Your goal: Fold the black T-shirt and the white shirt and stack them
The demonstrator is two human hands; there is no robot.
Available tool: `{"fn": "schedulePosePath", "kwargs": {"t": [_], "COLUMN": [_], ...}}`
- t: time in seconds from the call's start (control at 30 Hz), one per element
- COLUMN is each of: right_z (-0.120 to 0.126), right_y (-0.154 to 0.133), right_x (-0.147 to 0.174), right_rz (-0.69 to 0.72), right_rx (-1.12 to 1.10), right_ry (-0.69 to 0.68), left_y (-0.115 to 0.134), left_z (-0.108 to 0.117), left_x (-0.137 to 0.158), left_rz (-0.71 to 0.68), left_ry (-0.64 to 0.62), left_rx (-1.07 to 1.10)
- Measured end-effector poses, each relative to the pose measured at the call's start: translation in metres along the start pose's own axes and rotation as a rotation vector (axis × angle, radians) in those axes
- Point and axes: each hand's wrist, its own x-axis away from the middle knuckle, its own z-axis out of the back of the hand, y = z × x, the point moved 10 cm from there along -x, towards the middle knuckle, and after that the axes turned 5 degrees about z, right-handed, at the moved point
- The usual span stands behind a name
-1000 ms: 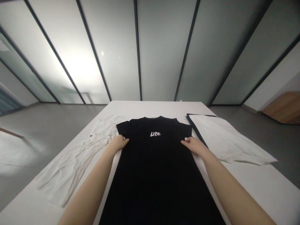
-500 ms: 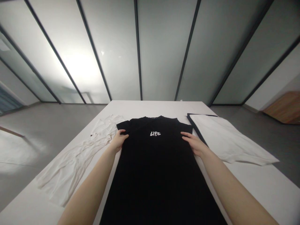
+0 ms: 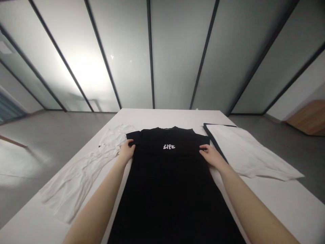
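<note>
A black T-shirt point(image 3: 169, 183) lies spread flat on the white table, its collar at the far side and a small white print point(image 3: 169, 146) across the chest. My left hand point(image 3: 127, 150) is at its left edge just below the sleeve, thumb and fingers pinched on the fabric. At the opposite edge, below the other sleeve, my right hand point(image 3: 211, 156) pinches the cloth between thumb and forefinger. The near end of the shirt runs out of view between my forearms.
Crumpled white clothing point(image 3: 81, 173) lies along the left of the table point(image 3: 167, 117). To the right is a flat white garment point(image 3: 250, 149) on top of a dark one point(image 3: 214, 140). Frosted glass panels point(image 3: 175, 54) stand behind the table.
Both hands have shifted slightly outward to the shirt's side edges. Thumb and fingers have come closer together on each hand. The shirt lies in nearly the same place.
</note>
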Motion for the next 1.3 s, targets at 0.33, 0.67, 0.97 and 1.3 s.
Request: {"fn": "schedulePosePath", "kwargs": {"t": [0.33,0.67,0.97,1.3], "right_z": [-0.052,-0.091,-0.091,-0.099], "right_y": [-0.133,-0.101,-0.079,-0.139], "right_x": [0.065,0.107,0.167,0.065], "right_rz": [0.558,0.369,0.218,0.227], "right_rx": [0.455,0.614,0.634,0.497], "right_ry": [0.063,-0.098,-0.287,-0.219], "left_y": [0.1,0.06,0.037,0.09], "left_z": [-0.055,-0.109,-0.087,-0.144], "left_x": [0.095,0.168,0.208,0.134], "left_rz": [-0.551,-0.603,-0.465,-0.42], "left_ry": [0.086,-0.2,-0.277,-0.272], "left_rx": [-0.682,-0.876,-0.985,-0.875]}}
